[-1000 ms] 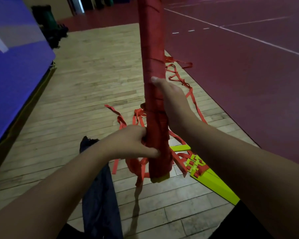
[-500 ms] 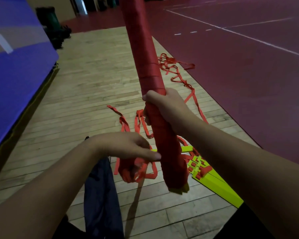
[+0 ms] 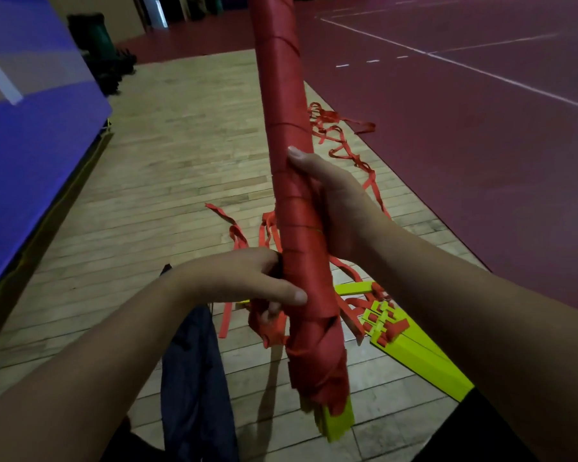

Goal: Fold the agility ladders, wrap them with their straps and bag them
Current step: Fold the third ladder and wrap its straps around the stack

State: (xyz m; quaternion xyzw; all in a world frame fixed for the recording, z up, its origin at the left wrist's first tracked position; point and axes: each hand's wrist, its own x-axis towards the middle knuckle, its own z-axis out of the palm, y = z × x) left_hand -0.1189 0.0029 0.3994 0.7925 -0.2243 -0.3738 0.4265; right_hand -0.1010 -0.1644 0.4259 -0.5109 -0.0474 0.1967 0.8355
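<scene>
- The wooden floor (image 3: 187, 168) fills the middle of the frame, with red court (image 3: 464, 145) across the upper right and a blue mat (image 3: 30, 145) at the left edge.
- The ladder bundle (image 3: 296, 211) stands nearly upright in the centre, running off the top edge. Red strap is wound round it in tight spiral turns that go looser and rumpled near the bottom, where yellow-green rung ends (image 3: 337, 421) poke out.
- A second ladder (image 3: 421, 358), a flat yellow-green stack, lies on the floor at lower right.
- A dark bag (image 3: 194, 378) lies crumpled at bottom centre.
- Loose straps (image 3: 341, 141) trail over the floor behind the bundle.
- My right hand (image 3: 341, 208) grips the bundle mid-length, thumb pointing up its front.
- My left hand (image 3: 241, 278) lays its thumb across the bundle lower down, its fingers curled round the bunched strap tail (image 3: 267, 328).
</scene>
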